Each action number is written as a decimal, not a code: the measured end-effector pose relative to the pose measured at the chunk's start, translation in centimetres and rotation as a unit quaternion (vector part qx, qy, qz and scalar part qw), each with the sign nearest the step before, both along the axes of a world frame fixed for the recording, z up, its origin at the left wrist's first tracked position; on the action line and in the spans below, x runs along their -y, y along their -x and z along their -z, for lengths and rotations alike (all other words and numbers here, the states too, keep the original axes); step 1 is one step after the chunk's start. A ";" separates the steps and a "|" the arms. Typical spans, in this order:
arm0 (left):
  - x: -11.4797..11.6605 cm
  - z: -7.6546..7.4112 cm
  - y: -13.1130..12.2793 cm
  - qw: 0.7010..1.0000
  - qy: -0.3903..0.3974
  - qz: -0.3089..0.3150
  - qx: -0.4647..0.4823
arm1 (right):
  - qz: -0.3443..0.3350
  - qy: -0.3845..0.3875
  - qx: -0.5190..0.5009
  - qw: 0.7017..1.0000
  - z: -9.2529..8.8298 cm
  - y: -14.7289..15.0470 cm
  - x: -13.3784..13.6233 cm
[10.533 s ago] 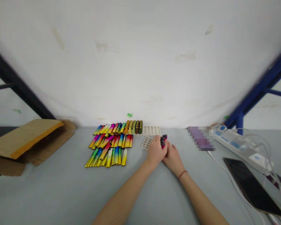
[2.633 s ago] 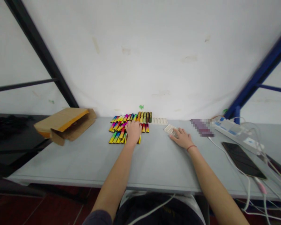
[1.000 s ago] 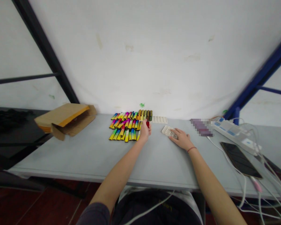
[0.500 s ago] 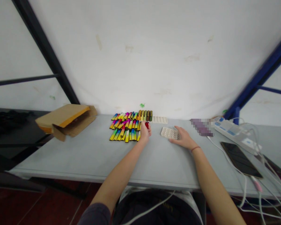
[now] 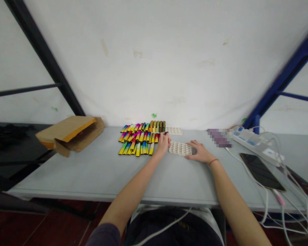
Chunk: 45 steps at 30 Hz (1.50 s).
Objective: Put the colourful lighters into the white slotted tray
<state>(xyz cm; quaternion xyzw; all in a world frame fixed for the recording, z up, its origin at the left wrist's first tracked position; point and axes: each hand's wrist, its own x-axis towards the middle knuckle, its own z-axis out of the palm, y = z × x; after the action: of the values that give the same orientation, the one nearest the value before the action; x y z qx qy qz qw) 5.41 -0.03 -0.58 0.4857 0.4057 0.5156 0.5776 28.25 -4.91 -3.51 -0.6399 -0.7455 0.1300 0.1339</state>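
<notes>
left hand (image 5: 163,145) closed at the right end of the lighter block, fingers pinched on what looks like a lighter (image 5: 165,133), mostly hidden, colour can't tell. right hand (image 5: 200,152) open, fingers spread, flat on the table with fingertips on the right end of a white moulded tray (image 5: 179,148). hands apart, tray sits between them, left hand just beside its left end.

gradient-painted lighters (image 5: 137,143) lie flat in tight rows on a grey table (image 5: 105,184), left of the left hand. behind them a short row of upright lighters (image 5: 157,126), darker gold and green tones. second white tray (image 5: 174,131) at the back edge, right of that row, beyond the first tray.

left side of table: open cardboard carton (image 5: 72,134), well apart from the lighters. right side: pixelated object (image 5: 218,137), white power strip (image 5: 248,142), dark phone (image 5: 261,172), white cable (image 5: 246,167) running off the table edge. a bracelet (image 5: 214,161) on the right wrist. wall behind, blue steel frame (image 5: 279,82) upper right, black one (image 5: 41,58) upper left.
</notes>
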 end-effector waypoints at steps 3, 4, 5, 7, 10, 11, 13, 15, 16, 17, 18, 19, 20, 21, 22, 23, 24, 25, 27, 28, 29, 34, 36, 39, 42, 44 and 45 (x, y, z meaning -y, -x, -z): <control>0.1 0.8 -1.1 0.985 -0.146 -0.005 -0.089 | -0.009 0.012 -0.003 1.000 0.1 0.6 0.0; 0.0 1.0 -1.6 0.978 -0.177 -0.005 -0.113 | -0.007 0.012 -0.005 1.000 0.2 0.6 0.0; -0.1 1.2 -2.0 0.972 -0.196 -0.002 -0.130 | -0.005 0.011 -0.006 1.000 0.3 0.7 0.0; -0.4 1.5 -2.9 0.968 -0.205 0.029 -0.140 | 0.000 0.009 -0.009 1.000 0.5 0.6 -0.1; -0.9 1.8 -4.0 0.969 -0.194 0.089 -0.124 | 0.001 0.010 -0.013 1.000 0.8 0.6 -0.2; -1.0 1.9 -4.3 0.969 -0.192 0.098 -0.122 | 0.002 0.011 -0.015 1.000 0.9 0.5 -0.2; -1.1 2.1 -4.6 0.967 -0.189 0.111 -0.131 | 0.005 0.009 -0.021 1.000 1.0 0.5 -0.3; -1.2 2.4 -4.7 0.961 -0.184 0.134 -0.155 | 0.006 0.003 -0.026 1.000 1.1 0.5 -0.3; -1.2 2.4 -4.6 0.958 -0.183 0.143 -0.170 | 0.005 -0.001 -0.028 1.000 1.2 0.5 -0.4; -1.2 2.5 -4.5 0.953 -0.186 0.150 -0.185 | 0.000 -0.005 -0.030 1.000 1.2 0.4 -0.4; -1.2 2.5 -4.4 0.949 -0.192 0.152 -0.200 | -0.005 -0.008 -0.032 0.999 1.3 0.4 -0.5; -1.2 2.4 -4.4 0.944 -0.201 0.152 -0.215 | -0.010 -0.011 -0.034 0.999 1.3 0.4 -0.5; -1.2 2.3 -4.4 0.938 -0.211 0.149 -0.230 | -0.015 -0.013 -0.036 0.999 1.3 0.4 -0.5; -1.3 2.1 -4.5 0.932 -0.223 0.148 -0.246 | -0.017 -0.013 -0.037 0.999 1.3 0.4 -0.5; -1.3 1.9 -4.6 0.924 -0.234 0.148 -0.264 | -0.017 -0.011 -0.038 0.999 1.2 0.4 -0.5; -1.4 1.6 -4.8 0.915 -0.245 0.149 -0.285 | -0.016 -0.008 -0.038 0.999 1.2 0.4 -0.5; -1.4 1.4 -5.1 0.904 -0.256 0.150 -0.307 | -0.014 -0.005 -0.039 0.999 1.1 0.5 -0.5; -1.5 1.2 -5.3 0.894 -0.265 0.150 -0.329 | -0.012 -0.004 -0.039 0.999 1.0 0.5 -0.5; -1.5 0.8 -5.6 0.873 -0.279 0.142 -0.375 | -0.012 -0.007 -0.043 0.999 0.9 0.6 -0.4; -1.4 0.6 -5.4 0.863 -0.283 0.130 -0.398 | -0.013 -0.008 -0.044 0.999 0.9 0.6 -0.4; -1.4 0.4 -5.1 0.854 -0.284 0.111 -0.421 | -0.014 -0.008 -0.046 0.999 0.8 0.7 -0.4; -1.5 -0.5 -1.1 0.782 -0.232 -0.091 -0.571 | -0.011 -0.005 -0.046 0.999 0.8 0.6 -0.3; -1.8 -0.7 0.5 0.743 -0.188 -0.152 -0.625 | -0.015 -0.013 -0.048 0.999 0.8 0.5 -0.4; -2.1 -0.6 1.7 0.713 -0.145 -0.186 -0.661 | -0.015 -0.016 -0.050 0.999 0.9 0.5 -0.5; -2.2 -0.3 1.7 0.703 -0.124 -0.188 -0.674 | -0.011 -0.007 -0.046 0.999 0.8 0.5 -0.5; -2.2 -0.2 1.5 0.701 -0.115 -0.181 -0.680 | -0.012 -0.005 -0.045 0.999 0.9 0.4 -0.5; -2.1 -0.1 1.5 0.702 -0.113 -0.178 -0.681 | -0.012 -0.007 -0.044 0.999 0.9 0.4 -0.5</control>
<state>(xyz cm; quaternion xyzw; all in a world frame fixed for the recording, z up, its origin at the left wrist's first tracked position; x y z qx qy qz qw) 3.91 2.12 -0.44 0.6847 0.7062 0.1797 -0.0173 27.83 -4.43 -4.39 -0.6234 -0.7474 0.1550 0.1695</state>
